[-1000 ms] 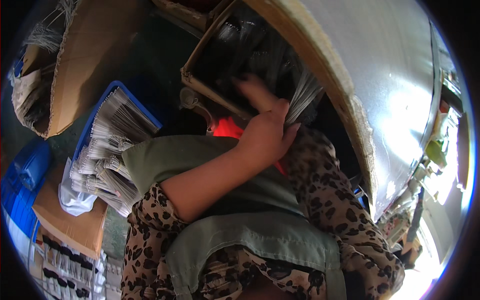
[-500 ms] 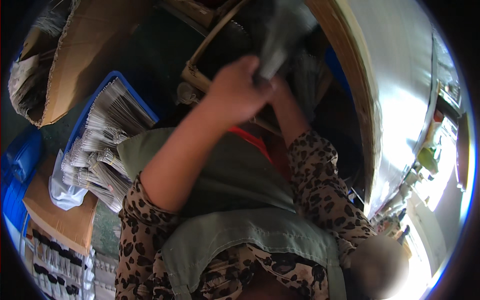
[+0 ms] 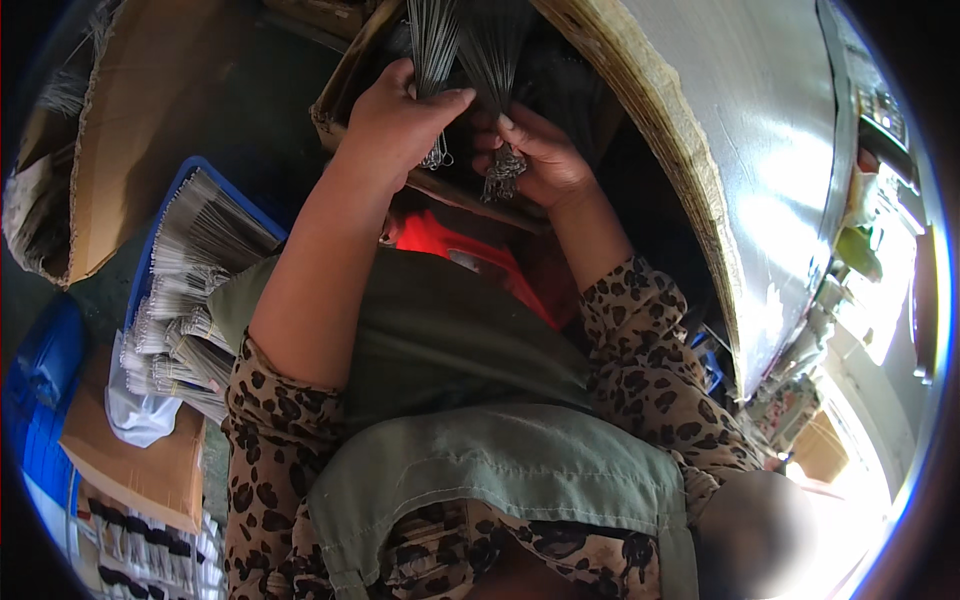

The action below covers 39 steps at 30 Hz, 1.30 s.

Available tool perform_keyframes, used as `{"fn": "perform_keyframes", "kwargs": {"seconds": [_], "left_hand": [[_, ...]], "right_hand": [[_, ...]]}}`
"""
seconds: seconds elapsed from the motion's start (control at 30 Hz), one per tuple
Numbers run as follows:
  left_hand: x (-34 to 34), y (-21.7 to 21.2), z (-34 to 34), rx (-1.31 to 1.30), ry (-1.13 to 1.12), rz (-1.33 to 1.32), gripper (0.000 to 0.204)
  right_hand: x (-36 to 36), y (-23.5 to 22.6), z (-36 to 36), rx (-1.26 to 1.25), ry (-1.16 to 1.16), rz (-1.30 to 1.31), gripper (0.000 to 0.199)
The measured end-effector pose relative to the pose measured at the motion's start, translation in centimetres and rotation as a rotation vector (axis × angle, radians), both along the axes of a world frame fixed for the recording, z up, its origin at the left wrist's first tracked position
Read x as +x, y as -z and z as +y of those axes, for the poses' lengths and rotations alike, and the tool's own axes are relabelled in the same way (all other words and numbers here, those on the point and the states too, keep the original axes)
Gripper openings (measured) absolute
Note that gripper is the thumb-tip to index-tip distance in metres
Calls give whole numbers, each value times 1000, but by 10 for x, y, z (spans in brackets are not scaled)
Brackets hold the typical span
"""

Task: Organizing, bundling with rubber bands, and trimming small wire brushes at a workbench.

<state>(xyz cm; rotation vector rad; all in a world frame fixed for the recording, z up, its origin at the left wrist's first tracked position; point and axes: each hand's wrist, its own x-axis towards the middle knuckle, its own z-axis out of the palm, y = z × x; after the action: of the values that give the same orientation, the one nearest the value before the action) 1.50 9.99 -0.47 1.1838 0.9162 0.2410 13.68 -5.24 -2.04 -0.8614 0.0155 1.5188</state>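
Note:
Near the top of the head view, my left hand (image 3: 395, 120) is closed around a bundle of thin grey metal wires (image 3: 432, 45), whose small looped ends stick out below the fingers. Beside it, my right hand (image 3: 545, 155) pinches a second, darker wire bundle (image 3: 490, 60) just above its clustered looped ends. Both bundles stand roughly upright and fan out toward the upper edge, where their far ends are cut off. Under the hands is a cardboard box (image 3: 330, 115) with a dark inside; its contents are hard to make out.
At left, a blue bin (image 3: 165, 215) holds several more wire bundles (image 3: 185, 300), with a white plastic bag (image 3: 142, 415) by it. A tall cardboard carton (image 3: 130, 140) stands far left. A grey-topped table (image 3: 740, 120) with a worn edge curves along the right. Something red (image 3: 455, 240) lies below the box.
The hands were together with a blurred bundle between them. Now they are apart, farther up in the view, each with its own wire bundle.

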Motion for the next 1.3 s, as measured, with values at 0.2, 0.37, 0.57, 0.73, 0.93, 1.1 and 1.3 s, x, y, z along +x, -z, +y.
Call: {"fn": "perform_keyframes", "kwargs": {"seconds": [0.2,0.37,0.57,0.73,0.93,1.1,1.3], "left_hand": [[10,4,-19,-420,-85,-114,51],[6,22,-19,-300,-95,-153,46],[6,22,-17,-346,-127,-131,44],[5,19,-14,-398,-99,-193,46],[5,23,-14,-413,-94,-308,43],[5,19,-16,-434,-120,-345,39],[5,10,-15,-479,-122,-315,39]], "right_hand": [[-19,-27,-6,-4,-42,-21,51],[-28,-49,-7,-97,-177,-274,49],[-25,-55,-16,-350,-238,-260,39],[-27,-63,-14,-354,-239,-347,38],[-23,-63,-19,-315,-284,-422,43],[-23,-65,-20,-288,-318,-507,45],[-21,-67,-18,-237,-329,-505,46]]}}
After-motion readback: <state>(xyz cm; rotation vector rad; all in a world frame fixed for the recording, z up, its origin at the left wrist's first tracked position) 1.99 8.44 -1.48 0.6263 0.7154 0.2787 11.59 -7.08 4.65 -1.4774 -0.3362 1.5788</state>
